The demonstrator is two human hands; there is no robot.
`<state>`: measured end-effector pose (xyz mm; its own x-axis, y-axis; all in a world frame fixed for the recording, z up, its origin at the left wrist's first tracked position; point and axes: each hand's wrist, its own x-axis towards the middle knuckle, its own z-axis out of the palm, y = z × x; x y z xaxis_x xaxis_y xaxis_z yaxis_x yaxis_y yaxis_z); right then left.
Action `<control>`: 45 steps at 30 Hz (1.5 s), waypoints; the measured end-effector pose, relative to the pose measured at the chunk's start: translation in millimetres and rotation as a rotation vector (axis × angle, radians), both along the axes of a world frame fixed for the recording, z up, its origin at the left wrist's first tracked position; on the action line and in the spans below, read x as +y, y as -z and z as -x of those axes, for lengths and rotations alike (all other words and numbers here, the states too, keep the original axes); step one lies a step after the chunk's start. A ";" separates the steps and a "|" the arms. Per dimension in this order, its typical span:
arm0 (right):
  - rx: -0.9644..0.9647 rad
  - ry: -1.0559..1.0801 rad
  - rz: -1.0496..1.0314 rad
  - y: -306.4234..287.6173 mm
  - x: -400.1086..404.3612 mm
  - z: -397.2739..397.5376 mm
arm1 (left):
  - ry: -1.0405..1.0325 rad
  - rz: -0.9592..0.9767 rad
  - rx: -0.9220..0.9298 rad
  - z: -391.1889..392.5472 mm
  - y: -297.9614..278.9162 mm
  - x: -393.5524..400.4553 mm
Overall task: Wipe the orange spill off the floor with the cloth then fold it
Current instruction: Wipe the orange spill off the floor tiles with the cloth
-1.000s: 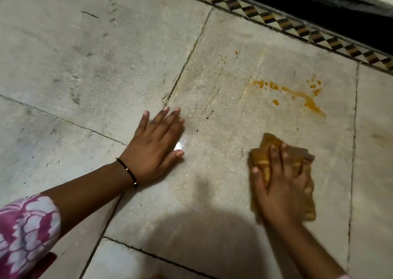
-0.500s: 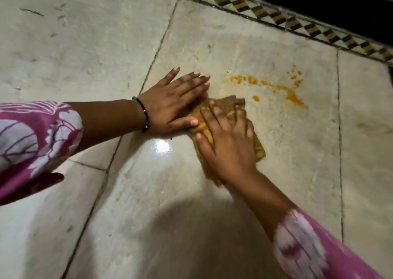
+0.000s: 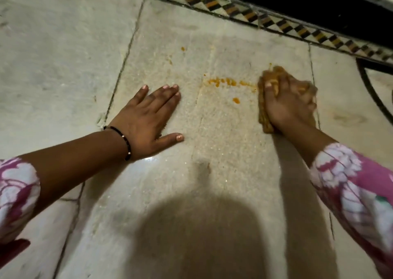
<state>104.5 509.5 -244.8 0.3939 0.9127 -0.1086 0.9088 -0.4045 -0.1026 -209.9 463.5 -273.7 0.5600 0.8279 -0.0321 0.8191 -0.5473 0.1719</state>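
A streak of orange spill (image 3: pixel 223 82) lies on the pale stone floor (image 3: pixel 63 55), with a separate orange drop (image 3: pixel 236 100) just below it and small specks (image 3: pixel 182 49) farther up left. My right hand (image 3: pixel 289 102) presses a bunched orange-brown cloth (image 3: pixel 263 115) onto the floor at the right end of the streak; the hand is motion-blurred and covers most of the cloth. My left hand (image 3: pixel 148 121) rests flat on the floor to the left of the spill, fingers spread, holding nothing.
A patterned black, white and orange tile border (image 3: pixel 276 23) runs diagonally along the top, with a dark surface (image 3: pixel 319 0) beyond it. A dark curved line (image 3: pixel 370 87) marks the floor at the far right. My shadow (image 3: pixel 202 236) falls across the near floor.
My right hand has swept the cloth rightward onto the right end of the spill, covering that part. My left hand has come off the cloth and lies flat on the floor.
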 end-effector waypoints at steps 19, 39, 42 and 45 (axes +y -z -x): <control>0.050 -0.109 0.072 -7.8 51.0 -12.9 | -0.024 0.025 0.018 -0.1 -1.9 0.2; 0.044 -0.406 0.089 -3.2 31.2 54.2 | -0.023 0.021 0.023 -0.8 -2.7 0.7; -0.009 -0.660 0.061 2.2 -6.1 80.7 | -0.020 0.018 0.025 0.3 -1.7 -0.2; -0.017 -0.799 0.025 0.2 -79.2 55.4 | -0.017 0.019 0.016 0.5 -1.7 1.2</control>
<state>49.1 430.4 -245.0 -0.3764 0.9169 -0.1326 0.9260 0.3677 -0.0857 -210.3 464.7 -272.0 0.5454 0.8362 -0.0573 0.8308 -0.5303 0.1688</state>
